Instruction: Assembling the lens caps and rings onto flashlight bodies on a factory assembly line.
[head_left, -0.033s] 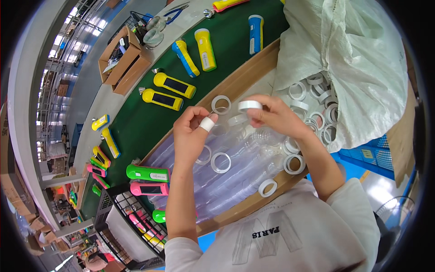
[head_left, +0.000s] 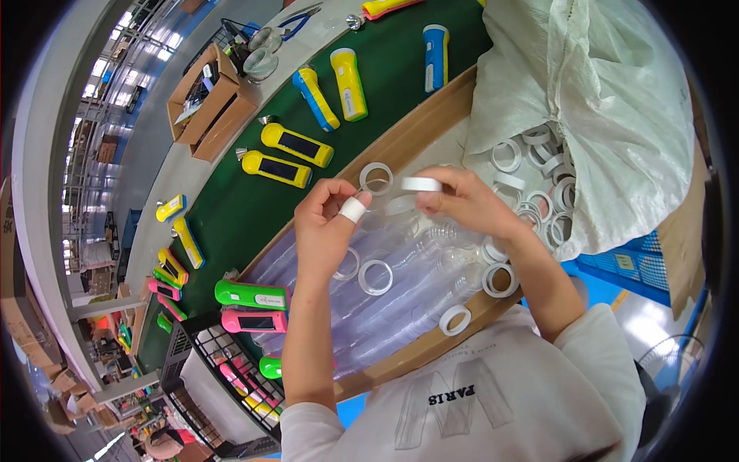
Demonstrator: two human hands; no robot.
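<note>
My left hand [head_left: 327, 215], with white tape round its thumb, is closed in a pinch on the edge of a thin clear disc [head_left: 377, 187]. My right hand [head_left: 462, 200] grips a white plastic ring [head_left: 421, 184] between thumb and fingers, edge-on and just right of the disc. Disc and ring are apart. Behind the disc, another white ring [head_left: 376, 166] shows at the box's edge. Below both hands lie clear plastic sleeves [head_left: 385, 323] in a cardboard box, with a loose ring [head_left: 375, 277] on top.
A white woven sack [head_left: 616, 115] spills several white rings [head_left: 566, 192] at the right. Yellow flashlights [head_left: 349, 85] lie on the green belt [head_left: 223, 208] beyond the box. A black crate [head_left: 202, 339] holds more at the lower left. An open carton [head_left: 212, 104] stands at the back.
My right hand has shifted slightly left with the white ring, which is now nearer the clear disc and more level. My left hand is almost still.
</note>
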